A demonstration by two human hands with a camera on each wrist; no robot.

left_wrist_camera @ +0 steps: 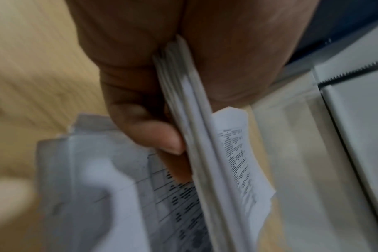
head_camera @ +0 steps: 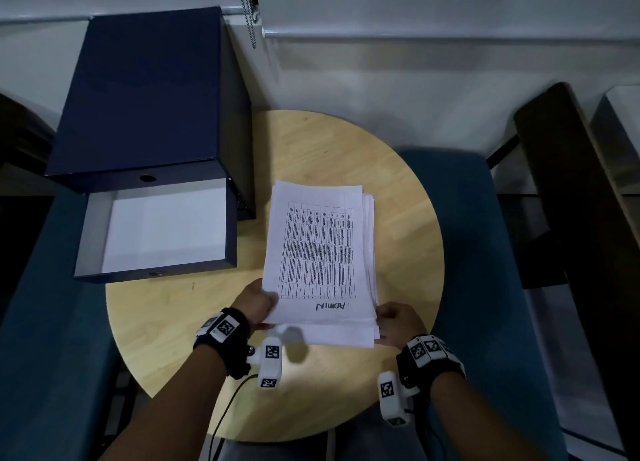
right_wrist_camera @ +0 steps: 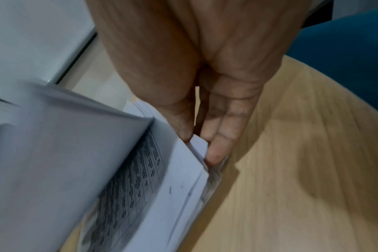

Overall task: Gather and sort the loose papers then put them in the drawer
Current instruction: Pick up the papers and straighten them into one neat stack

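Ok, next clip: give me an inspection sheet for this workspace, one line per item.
Surface: round wooden table.
Job's things: paper stack, top sheet a printed grid; drawer pulled open from the blue box.
Clutter: nothing seen.
Grippers: left hand grips the stack's near left corner; right hand pinches its near right corner.
Cables: black lead from the left wrist.
Surroundings: blue chairs, blind chain.

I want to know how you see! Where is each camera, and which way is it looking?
Head: looks down at the round pale wooden table; both forearms show.
Left wrist: looks along the left hand, which grips the stack of white printed papers.
Right wrist: looks along the right hand, fingers at the stack's corner.
Shared: papers and table.
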